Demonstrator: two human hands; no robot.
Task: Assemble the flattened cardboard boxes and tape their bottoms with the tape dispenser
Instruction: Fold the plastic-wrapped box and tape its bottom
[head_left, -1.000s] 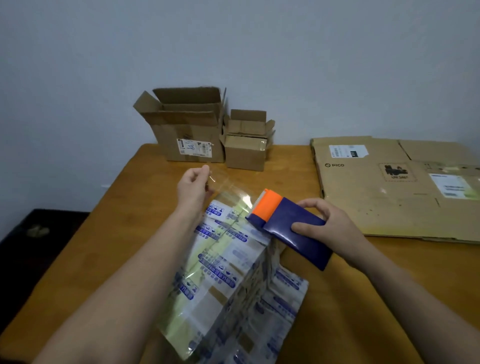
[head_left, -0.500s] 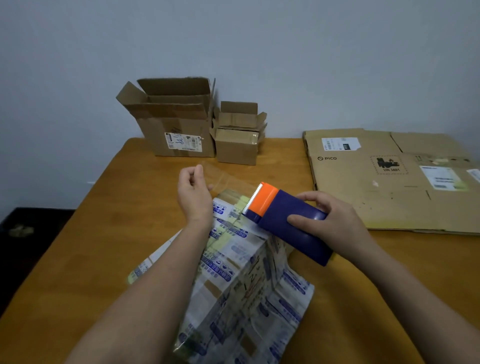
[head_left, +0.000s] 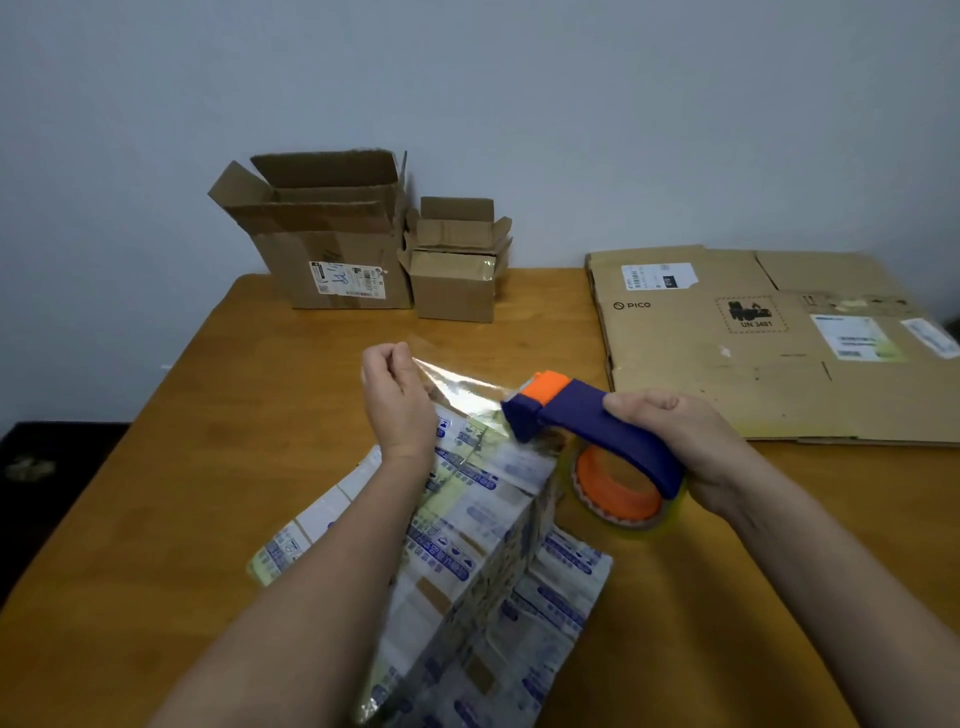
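A box (head_left: 483, 530) covered in white and blue printed tape stands on the wooden table (head_left: 171, 467) in front of me, bottom side up. My right hand (head_left: 680, 441) grips the blue and orange tape dispenser (head_left: 587, 426) above the box's far right corner, its orange roll core showing underneath. A strip of clear tape (head_left: 462, 384) stretches from the dispenser to my left hand (head_left: 397, 395), which pinches its free end above the box's far edge.
Two assembled brown boxes stand at the back against the wall, a large one (head_left: 327, 234) and a small one (head_left: 454, 265). Flattened cardboard boxes (head_left: 769, 343) lie stacked at the right side of the table. A dark floor drops off to the left.
My right hand has tilted the dispenser so its roll shows underneath, and moved it right. The tape strip between my hands is now longer and pulled tight.
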